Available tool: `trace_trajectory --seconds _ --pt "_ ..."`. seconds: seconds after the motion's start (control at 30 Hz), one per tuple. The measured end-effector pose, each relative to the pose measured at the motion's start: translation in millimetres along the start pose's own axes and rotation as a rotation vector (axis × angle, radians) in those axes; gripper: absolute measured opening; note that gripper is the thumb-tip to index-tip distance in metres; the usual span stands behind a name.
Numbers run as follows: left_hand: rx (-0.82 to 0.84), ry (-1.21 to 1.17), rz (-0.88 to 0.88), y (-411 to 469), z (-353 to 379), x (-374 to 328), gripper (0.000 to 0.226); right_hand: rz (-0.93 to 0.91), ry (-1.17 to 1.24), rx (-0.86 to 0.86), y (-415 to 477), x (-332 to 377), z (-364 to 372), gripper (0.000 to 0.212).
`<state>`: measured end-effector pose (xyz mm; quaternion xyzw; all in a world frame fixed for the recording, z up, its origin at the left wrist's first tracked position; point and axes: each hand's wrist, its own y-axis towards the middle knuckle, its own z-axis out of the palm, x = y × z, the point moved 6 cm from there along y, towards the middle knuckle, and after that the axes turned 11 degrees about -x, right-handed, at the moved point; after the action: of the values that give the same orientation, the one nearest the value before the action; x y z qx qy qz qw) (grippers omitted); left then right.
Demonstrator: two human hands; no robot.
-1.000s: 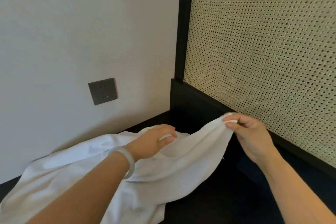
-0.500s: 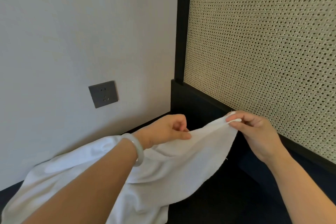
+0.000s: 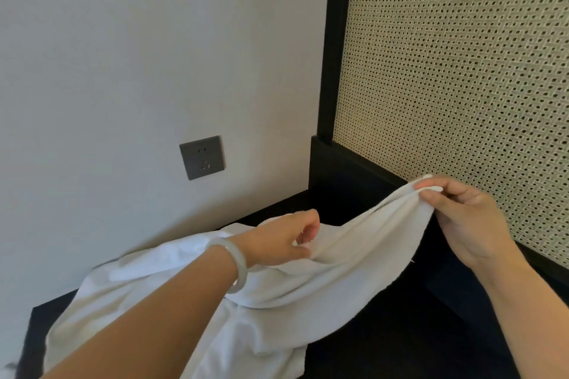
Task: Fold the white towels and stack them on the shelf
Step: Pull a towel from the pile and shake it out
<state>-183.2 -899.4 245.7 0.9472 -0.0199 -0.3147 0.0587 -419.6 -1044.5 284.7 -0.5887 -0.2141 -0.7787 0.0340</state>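
1. Nearest: pale bangle [image 3: 237, 264] on L wrist, just behind L grip.
2. Below and behind L grip: bulk of white towel [image 3: 308, 286], crumpled and unfolded, lying on dark surface [image 3: 400, 341]. Near end trails to bottom edge of view.
3. Pinching a towel fold w/ L hand [image 3: 283, 240]: thumb + curled fingers pressed onto cloth, palm down.
4. Pinching bunched towel edge w/ R hand [image 3: 468, 224]: thumb against index, other fingers curled. Held above and right of L grip.
5. Btwn the two grips: cloth lifted off dark surface, sagging in a shallow span.
6. Under R grip: same dark surface, apart from hand.
7. Behind R grip: woven cane panel [image 3: 462, 71] in black frame [image 3: 334, 40]. Near; can't tell if touching.
8. Up-left of L grip, farther back: dark socket plate [image 3: 202, 157] on grey wall [image 3: 123, 55].
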Motion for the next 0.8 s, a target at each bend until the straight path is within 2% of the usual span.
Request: trace_trajectory --seconds 0.17,0.27,0.33,0.47,0.57,0.63,0.67,0.73,0.8 --pt "-0.078 0.153 0.020 -8.5 2.0 16.4 0.015 -0.035 0.006 0.014 5.5 6.4 3.6 0.015" --pt "-0.079 0.414 0.111 -16.2 0.1 29.9 0.022 -0.061 0.019 -0.028 10.5 9.3 -2.0 0.019" --pt "-0.033 0.551 0.110 -23.4 -3.2 44.6 0.024 -0.059 0.023 -0.081 15.2 9.1 -9.5 0.025" --pt "0.046 0.355 -0.123 -43.5 -12.5 80.3 0.029 -0.034 0.005 -0.161 24.9 5.9 -23.6 0.025" --pt "0.069 0.077 -0.373 -68.6 -17.2 100.4 0.038 -0.007 -0.015 -0.204 31.7 -2.0 -33.1 0.022" --pt "0.143 -0.130 -0.475 -80.9 -12.7 104.8 0.042 0.013 -0.022 -0.224 35.4 -9.3 -37.0 0.018" --pt "0.175 -0.202 -0.494 -84.5 -9.4 102.7 0.037 0.019 -0.024 -0.230 36.7 -12.2 -37.3 0.017" --pt "0.191 -0.136 -0.492 -87.0 -7.3 97.4 0.016 0.018 -0.031 -0.237 39.0 -15.1 -34.8 0.017" --pt "0.142 0.010 -0.452 -84.9 -11.6 95.4 0.030 0.017 -0.047 -0.246 41.0 -15.6 -29.0 0.018"
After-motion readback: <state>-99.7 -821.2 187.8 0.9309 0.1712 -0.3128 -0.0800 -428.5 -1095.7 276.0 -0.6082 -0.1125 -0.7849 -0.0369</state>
